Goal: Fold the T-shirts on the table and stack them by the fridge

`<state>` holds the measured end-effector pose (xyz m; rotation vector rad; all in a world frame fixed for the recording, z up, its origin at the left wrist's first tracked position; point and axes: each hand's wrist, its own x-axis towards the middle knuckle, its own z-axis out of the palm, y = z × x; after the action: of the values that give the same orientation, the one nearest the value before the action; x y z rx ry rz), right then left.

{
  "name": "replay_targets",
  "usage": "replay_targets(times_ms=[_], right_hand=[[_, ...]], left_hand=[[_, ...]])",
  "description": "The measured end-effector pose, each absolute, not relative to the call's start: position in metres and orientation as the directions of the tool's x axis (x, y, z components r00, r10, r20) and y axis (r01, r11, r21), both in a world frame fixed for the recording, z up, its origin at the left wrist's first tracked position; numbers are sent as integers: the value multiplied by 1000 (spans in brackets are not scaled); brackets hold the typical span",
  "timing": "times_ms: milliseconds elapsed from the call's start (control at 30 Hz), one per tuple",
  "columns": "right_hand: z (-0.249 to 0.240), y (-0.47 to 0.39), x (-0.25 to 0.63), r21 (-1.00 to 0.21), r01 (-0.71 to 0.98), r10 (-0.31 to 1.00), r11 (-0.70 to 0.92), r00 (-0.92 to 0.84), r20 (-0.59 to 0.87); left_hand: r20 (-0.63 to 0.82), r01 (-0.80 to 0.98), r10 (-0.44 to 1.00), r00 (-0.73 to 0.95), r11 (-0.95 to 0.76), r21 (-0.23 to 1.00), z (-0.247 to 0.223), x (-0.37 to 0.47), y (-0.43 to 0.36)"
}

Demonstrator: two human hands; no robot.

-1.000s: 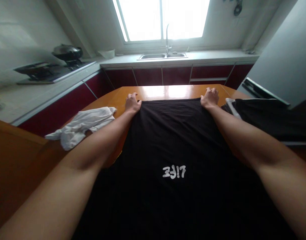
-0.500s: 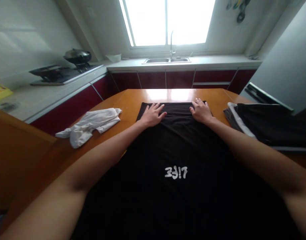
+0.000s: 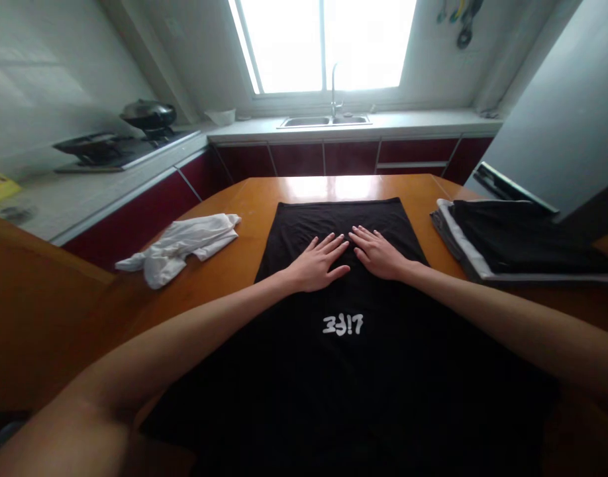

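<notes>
A black shirt (image 3: 354, 384) lies spread over the wooden table (image 3: 254, 199), its hem at the far side and white lettering near its middle, upside down to me. My left hand (image 3: 318, 263) rests palm down on the cloth above the lettering, fingers spread. Just to its right, my right hand (image 3: 378, 254) also lies flat on the fabric, fingers extended. The fingertips of the two hands are close together but apart. Neither hand holds anything. The near part of the shirt is very dark, with its edges hard to make out.
A crumpled white cloth (image 3: 185, 245) lies on the table at left. Folded black, white and grey clothes (image 3: 522, 238) are stacked at right. Beyond are a counter with a sink (image 3: 328, 121), a stove (image 3: 135, 156) with a pan, and a fridge (image 3: 547, 119).
Both hands have moved toward me from the shirt's far hem and inward toward each other. The hem is now uncovered. The view has shifted slightly.
</notes>
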<state>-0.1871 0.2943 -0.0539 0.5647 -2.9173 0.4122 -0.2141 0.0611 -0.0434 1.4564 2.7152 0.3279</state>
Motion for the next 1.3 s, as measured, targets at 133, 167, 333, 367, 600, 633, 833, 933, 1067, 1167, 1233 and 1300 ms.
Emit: replay_targets(times_ms=[133,167,333,367,600,633,833,933,1067,1167,1233,1300], right_hand=[[-49,287,-151,-231,-451,-418,862,-890,181],[-47,284,-140,-236,-457,-431,858,-889,154],[-41,275,-75,-299,-503,-506,811,-859,75],[-40,274,-60,-316,-521,-531,793,-845,62],[-29,261,41,-416,-552,-610,723,-792,-10],[-27,259,54,-433,-549,-615,715,-788,-17],[-22,256,118,-518,-557,-670,650,-741,-44],[-24,266,139,-519,-569,-678,638,-734,-28],[-31,283,155,-432,-617,-652,658,-754,82],[-39,290,157,-303,-644,-596,702,-765,244],[-44,292,155,-206,-669,-601,714,-737,309],[-47,292,152,-124,-692,-634,711,-707,312]], left_hand=[[25,853,869,-495,480,207,-41,-187,49],[9,857,875,-483,471,210,-40,-179,46],[0,879,905,-425,413,236,-36,-130,22],[-3,883,910,-414,402,243,-34,-117,17],[-69,896,945,-319,325,302,-17,-33,-20],[-73,898,950,-303,310,313,-15,-23,-25],[-84,904,970,-229,244,351,-6,28,-52],[-96,907,970,-223,242,344,-4,47,-71],[1,922,959,-283,271,277,-5,60,-103],[137,936,936,-325,297,191,-9,63,-119],[187,949,932,-310,292,116,-12,63,-121],[197,959,939,-282,277,54,-14,63,-118]])
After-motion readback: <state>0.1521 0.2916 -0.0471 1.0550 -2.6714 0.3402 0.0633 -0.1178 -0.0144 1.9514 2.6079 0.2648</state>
